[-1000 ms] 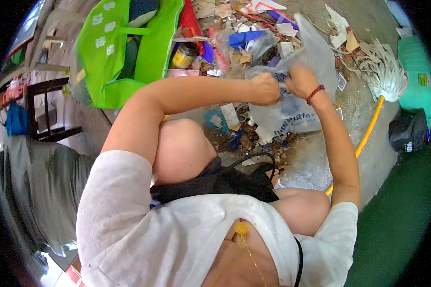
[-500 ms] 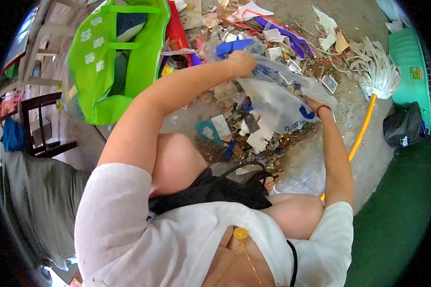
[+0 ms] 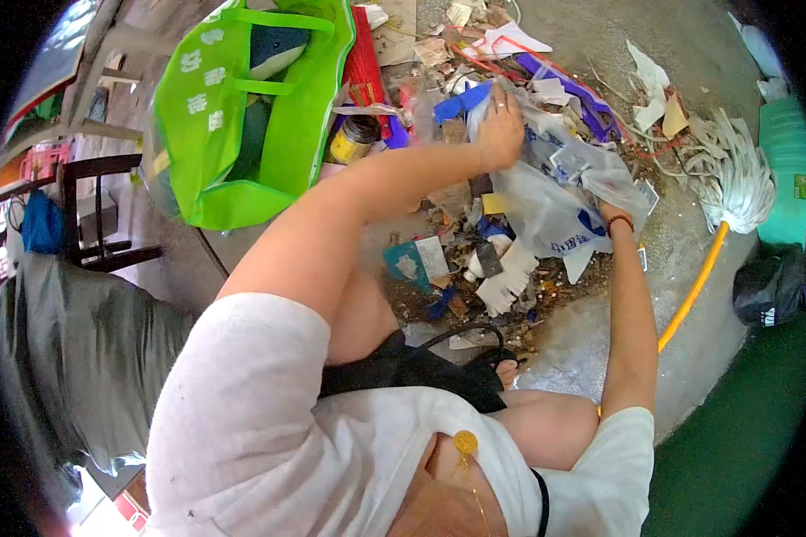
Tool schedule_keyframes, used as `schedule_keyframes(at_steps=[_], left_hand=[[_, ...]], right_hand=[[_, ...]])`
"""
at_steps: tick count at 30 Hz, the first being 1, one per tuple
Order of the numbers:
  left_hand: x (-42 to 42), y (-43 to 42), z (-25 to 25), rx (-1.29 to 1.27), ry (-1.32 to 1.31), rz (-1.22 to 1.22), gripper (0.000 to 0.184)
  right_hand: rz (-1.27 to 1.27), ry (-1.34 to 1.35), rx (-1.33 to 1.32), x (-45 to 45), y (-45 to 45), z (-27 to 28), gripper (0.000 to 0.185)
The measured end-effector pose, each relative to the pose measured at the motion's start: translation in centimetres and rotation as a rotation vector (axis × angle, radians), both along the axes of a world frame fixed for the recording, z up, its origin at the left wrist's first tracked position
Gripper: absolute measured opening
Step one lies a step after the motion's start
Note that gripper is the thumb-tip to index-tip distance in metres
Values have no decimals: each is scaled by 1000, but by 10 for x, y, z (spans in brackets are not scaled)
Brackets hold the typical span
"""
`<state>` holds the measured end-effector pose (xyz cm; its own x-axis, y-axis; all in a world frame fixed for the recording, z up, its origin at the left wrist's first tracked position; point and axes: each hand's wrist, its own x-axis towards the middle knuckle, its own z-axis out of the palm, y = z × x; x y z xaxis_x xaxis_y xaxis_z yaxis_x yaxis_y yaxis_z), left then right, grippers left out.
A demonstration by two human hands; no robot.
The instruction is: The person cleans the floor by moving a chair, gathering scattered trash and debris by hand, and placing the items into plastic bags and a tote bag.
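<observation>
A translucent plastic bag (image 3: 546,210) with blue print lies over a heap of litter, some of it showing inside or through the film. At its upper left edge is my left hand (image 3: 500,134), back up, fingers stretched out against the plastic and a ring on one. My right hand (image 3: 614,215), with a dark red bracelet at the wrist, grips the bag's right side; its fingers are partly hidden by plastic. Below the bag lie torn white pieces (image 3: 509,277) and a teal card (image 3: 407,266). A blue piece (image 3: 462,103) touches the area by my left fingertips.
A green bag (image 3: 287,170) holding a plush toy stands at the upper left, beside a dark jar (image 3: 355,139) with a yellow label. On the right are a mop (image 3: 734,183) with a yellow handle, a teal bin (image 3: 784,170) and a black bag (image 3: 770,285).
Since the earlier frames, my hands have moved apart and the bag has spread between them. My left hand has gone from a closed grip to stretched fingers. My right hand has moved lower.
</observation>
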<state>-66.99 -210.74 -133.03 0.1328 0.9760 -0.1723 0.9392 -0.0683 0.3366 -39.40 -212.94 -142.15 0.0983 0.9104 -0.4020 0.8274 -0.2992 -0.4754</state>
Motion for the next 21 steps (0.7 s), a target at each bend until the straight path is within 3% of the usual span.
schedule_keyframes(at_steps=[3,5,6,9,11,13,14,15,16,17,18,21], left_hand=[[-19,-4,3,20,-49,-46,60],[-33,-11,8,-44,-3,-320,57],[-48,-20,14,65,-287,-354,46],[-99,-29,52,262,-464,-308,34],[-147,-18,35,418,-415,-22,28],[-205,-5,9,474,-33,252,30],[-234,3,-2,357,-5,380,35],[-257,4,-7,239,21,507,40],[-268,-6,-2,235,21,522,40],[-275,-16,8,249,209,443,47],[-286,-23,15,265,396,357,54],[-347,-44,-7,165,566,410,62]], right_hand=[[-24,-37,22,8,2,-45,58],[-81,-9,25,6,4,-56,58],[-75,-31,10,7,1,-57,58],[24,-149,-39,3,-7,-38,60],[152,-257,42,-15,-8,-20,62],[277,-258,345,-57,-2,10,63],[240,-182,559,-107,-2,71,63],[230,-169,762,-116,10,44,66],[333,-49,644,-154,14,85,65],[420,74,511,-193,18,129,64],[548,140,770,-216,29,127,61],[739,62,977,-282,45,129,55]])
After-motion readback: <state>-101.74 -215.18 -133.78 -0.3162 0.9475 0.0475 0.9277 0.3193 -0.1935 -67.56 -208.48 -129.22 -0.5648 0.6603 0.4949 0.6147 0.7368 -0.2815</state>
